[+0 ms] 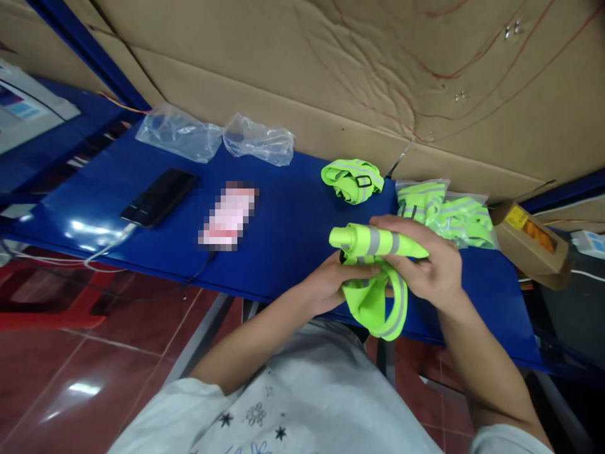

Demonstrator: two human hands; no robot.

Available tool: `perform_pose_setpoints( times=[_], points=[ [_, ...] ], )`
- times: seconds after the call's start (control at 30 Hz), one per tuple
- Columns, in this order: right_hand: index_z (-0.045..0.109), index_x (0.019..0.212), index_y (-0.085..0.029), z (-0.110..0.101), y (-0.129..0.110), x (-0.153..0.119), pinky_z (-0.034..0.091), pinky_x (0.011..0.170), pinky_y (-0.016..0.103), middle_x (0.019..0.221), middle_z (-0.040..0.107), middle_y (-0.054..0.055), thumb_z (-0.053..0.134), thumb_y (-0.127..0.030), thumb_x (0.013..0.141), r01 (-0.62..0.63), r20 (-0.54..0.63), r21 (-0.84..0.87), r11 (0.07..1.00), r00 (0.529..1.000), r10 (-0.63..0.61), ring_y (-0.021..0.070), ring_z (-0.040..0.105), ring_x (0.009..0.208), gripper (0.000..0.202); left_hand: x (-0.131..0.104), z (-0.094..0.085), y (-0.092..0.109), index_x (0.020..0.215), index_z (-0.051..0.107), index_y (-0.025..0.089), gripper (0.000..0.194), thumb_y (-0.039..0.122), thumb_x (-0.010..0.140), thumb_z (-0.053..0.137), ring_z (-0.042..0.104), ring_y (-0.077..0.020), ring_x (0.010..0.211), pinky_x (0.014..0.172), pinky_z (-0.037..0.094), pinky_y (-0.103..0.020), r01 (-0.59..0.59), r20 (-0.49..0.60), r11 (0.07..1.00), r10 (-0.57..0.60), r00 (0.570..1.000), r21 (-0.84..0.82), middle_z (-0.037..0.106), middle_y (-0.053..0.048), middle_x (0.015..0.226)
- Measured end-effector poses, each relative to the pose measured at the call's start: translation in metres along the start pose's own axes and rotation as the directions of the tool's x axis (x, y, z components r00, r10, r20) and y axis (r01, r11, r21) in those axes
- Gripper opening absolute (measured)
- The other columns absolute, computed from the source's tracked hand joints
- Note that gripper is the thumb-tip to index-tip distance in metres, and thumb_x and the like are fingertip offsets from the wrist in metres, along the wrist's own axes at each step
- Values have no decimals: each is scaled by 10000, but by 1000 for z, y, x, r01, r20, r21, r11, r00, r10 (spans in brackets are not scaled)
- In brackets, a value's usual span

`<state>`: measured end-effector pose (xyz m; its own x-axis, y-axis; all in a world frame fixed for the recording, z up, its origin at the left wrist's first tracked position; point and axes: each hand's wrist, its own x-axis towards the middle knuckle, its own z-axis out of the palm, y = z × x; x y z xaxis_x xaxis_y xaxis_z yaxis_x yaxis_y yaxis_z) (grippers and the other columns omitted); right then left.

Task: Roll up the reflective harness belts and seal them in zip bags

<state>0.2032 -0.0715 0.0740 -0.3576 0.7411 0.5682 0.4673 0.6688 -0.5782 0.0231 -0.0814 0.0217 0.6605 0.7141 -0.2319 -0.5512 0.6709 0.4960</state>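
Observation:
A neon yellow-green reflective strap (373,241) with silver bands is bunched between both my hands, above the front edge of the blue table. My left hand (333,280) is closed on its lower left part, the thumb lying across the material. From the upper right, my right hand (425,258) grips the rolled, banded part between thumb and fingers. A loop of the strap hangs below the hands. Behind them a second reflective strap (354,180) with a black buckle lies coiled on the table. Some fingertips are hidden by the material.
On the blue table (293,214) lie clear plastic bags (182,133), a black phone (159,197) on a white cable, and a blurred-out pink item (230,215). Bagged reflective straps (447,211) and a cardboard box (534,243) sit at right. A cardboard panel (283,75) stands behind.

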Motion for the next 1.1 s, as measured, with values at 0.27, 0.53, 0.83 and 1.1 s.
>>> perform_pose_setpoints(
  times=[0.27,0.53,0.83,1.1],
  points=[
    [656,1464,-366,-11,20,-19,527,1187,490,1400,731,25,652,-133,981,208,63,11,978,976,-209,279,644,1382,537,-16,9,7,1234,720,220,614,562,753,888,699,-352,1212,1012,579,-469,-24,184,992,47,982,-122,759,-100,1232],
    [523,1569,-419,-27,11,-24,401,1297,510,1768,302,-35,722,-647,913,-267,304,440,857,943,138,313,251,1657,723,-16,3,8,1426,582,291,872,151,650,956,661,-286,1248,1041,517,-379,-168,6,978,169,986,127,705,-72,1348],
    [743,1290,-269,6,20,-13,655,880,349,1190,798,33,875,-451,834,-529,251,246,812,844,474,233,771,1015,508,-1,-9,-8,1193,665,252,743,35,528,915,694,-184,948,841,534,-292,-152,-209,988,145,967,-21,729,1,1055],
    [666,1377,-271,33,-2,-35,628,996,428,1289,770,92,801,-246,914,-33,-141,-228,973,990,1,293,749,1182,482,-17,18,-18,920,727,209,249,120,689,755,678,-148,925,797,548,-250,-305,-330,900,199,923,-310,745,-9,967]
  ],
)
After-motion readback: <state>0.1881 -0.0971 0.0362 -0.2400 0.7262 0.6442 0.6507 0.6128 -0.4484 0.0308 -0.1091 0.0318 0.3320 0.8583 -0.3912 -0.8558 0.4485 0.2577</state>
